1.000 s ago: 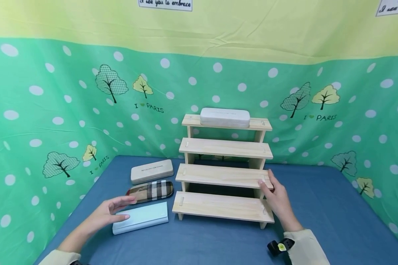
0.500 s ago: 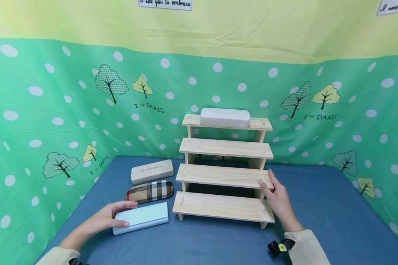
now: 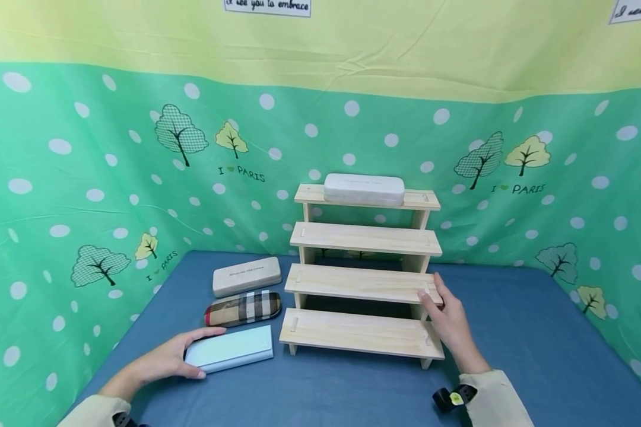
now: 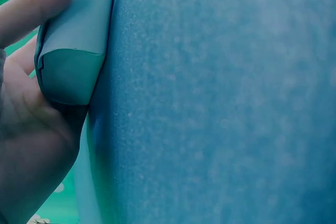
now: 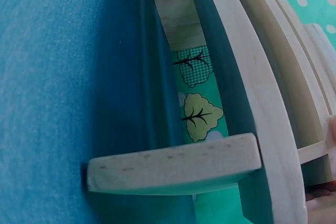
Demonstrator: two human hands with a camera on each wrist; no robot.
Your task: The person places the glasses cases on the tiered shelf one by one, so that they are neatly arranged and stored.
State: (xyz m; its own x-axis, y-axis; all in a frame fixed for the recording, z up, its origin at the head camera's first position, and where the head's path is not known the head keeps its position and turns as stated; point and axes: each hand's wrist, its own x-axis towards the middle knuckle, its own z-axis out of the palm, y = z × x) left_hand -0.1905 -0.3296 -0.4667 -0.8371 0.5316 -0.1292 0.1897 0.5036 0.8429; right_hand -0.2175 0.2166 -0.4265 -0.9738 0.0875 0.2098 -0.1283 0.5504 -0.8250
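My left hand [image 3: 165, 362] grips the left end of a light blue glasses case [image 3: 235, 349] lying on the table, thumb along the near side and fingers at the far side. In the left wrist view, the thumb presses the side of the case [image 4: 79, 30], whose end faces the camera. My right hand [image 3: 451, 326] pinches the right end of the second-lowest step of a wooden four-step display stand [image 3: 363, 281], thumb on top. In the right wrist view, the stand's leg [image 5: 173, 163] shows large, with only a bit of the fingers [image 5: 323, 205] at the right edge.
Behind the blue case lie a plaid glasses case [image 3: 244, 308] and a pale grey glasses case [image 3: 247, 277]. A white glasses case [image 3: 364, 190] rests on the stand's top step. A printed green and yellow curtain [image 3: 320, 136] hangs behind the blue-covered table [image 3: 342, 391].
My left hand has come down from above the light blue glasses case and closed round its left end. My right hand keeps its hold on the stand.
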